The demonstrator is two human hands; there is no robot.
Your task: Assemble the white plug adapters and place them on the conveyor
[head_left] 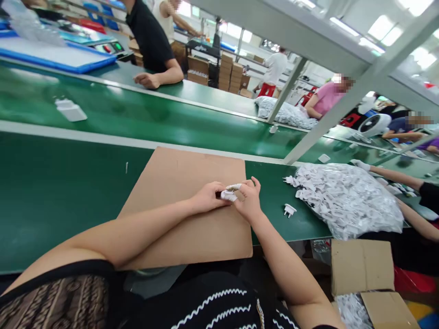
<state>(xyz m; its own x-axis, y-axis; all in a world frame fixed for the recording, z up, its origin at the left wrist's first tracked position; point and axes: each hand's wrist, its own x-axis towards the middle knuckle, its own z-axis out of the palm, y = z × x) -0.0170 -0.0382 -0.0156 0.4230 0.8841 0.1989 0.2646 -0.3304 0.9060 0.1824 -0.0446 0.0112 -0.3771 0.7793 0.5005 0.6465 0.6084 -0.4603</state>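
left hand (206, 197) & right hand (249, 202) meeting over cardboard sheet (178, 173) on counter (51, 196), both pinching small white plug (228, 196) btwn fingertips, just above sheet. Prob best: bracing wrists on sheet, gripping lightly, working low. Spare plug (290, 210) lying near right hand.

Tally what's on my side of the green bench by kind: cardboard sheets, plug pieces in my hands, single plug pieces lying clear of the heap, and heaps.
Cardboard sheet: 1
Held plug piece, between left hand and right hand: 1
Loose plug piece: 1
Heap of plug pieces: 1
Total: 4
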